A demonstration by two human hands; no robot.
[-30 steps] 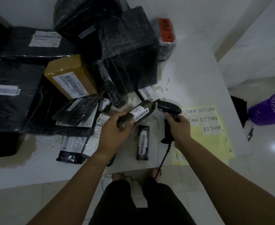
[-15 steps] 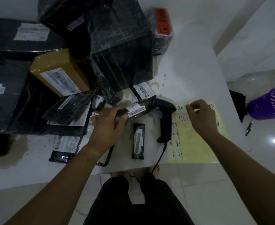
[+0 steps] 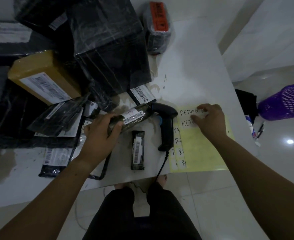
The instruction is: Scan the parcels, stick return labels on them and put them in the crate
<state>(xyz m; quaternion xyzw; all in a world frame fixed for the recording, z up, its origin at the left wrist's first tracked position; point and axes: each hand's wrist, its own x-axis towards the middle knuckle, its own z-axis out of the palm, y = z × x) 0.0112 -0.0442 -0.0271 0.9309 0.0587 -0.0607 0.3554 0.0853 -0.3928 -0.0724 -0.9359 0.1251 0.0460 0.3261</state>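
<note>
My left hand (image 3: 99, 135), in the middle of the frame, is wrapped around the near end of a dark roll-shaped parcel (image 3: 134, 116), gripping it low over the white surface (image 3: 194, 75); its barcode sticker faces up and its far end points up and to the right, towards the head of the scanner (image 3: 166, 125). The black scanner lies on the surface just right of the parcel, with its handle pointing down the frame and its cord dropping off the near edge. Just right of the scanner is the yellow label sheet (image 3: 205, 153), with white stickers marked RETURN in a column along its left side and in rows across its top. My right hand (image 3: 210, 122) is on the top of that sheet, fingers curled, thumb and forefinger pinching a return label (image 3: 188, 113) in the top row; I cannot tell if it has lifted off the backing. A small flat black parcel (image 3: 137, 149) lies below the roll, between my left hand and the scanner. The upper left of the frame is piled with parcels: a brown box (image 3: 43, 78), a large black-wrapped box (image 3: 108, 45), a wrapped bundle with an orange sticker (image 3: 157, 28) and several black mailers (image 3: 59, 118). At the right edge, on the floor, is a purple mesh basket (image 3: 285, 104).
</note>
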